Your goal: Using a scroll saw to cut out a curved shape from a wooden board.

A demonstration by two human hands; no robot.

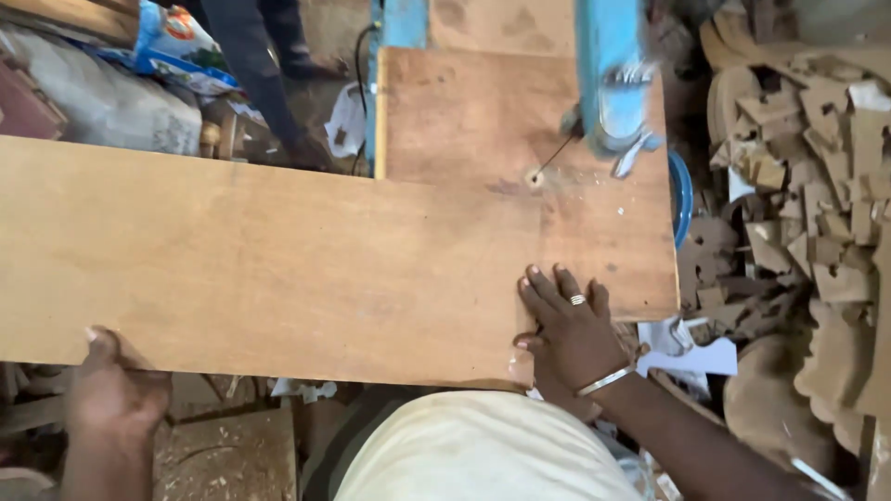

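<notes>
A long wooden board (pixel 260 269) is lying flat across the wooden saw table (pixel 603 232), reaching from the left edge of the view to just below the thin blade (pixel 554 158) that is coming down from the blue saw arm (pixel 613 74). The board's right end is stopping just short of the blade hole, so the person appears to be lining the board up rather than cutting it; no cut is showing in it yet. A steady, level push toward the blade would seem to be what the next move calls for, with both hands keeping clear of it.

The left hand (pixel 111 390) is gripping the board's near edge well to the left, thumb curled over the top, the other fingers hidden underneath. The right hand (pixel 571 325) is resting at the board's right end, fingers spread fairly wide and lying flat on the table, with a ring and a bangle showing.

To the right, a heap of cut wooden offcuts (pixel 807 167) is piling up. At top left a blue and white printed bag (pixel 176 42) is lying beside another person's legs (pixel 260 65). White paper scraps (pixel 687 348) are sitting near the right wrist.
</notes>
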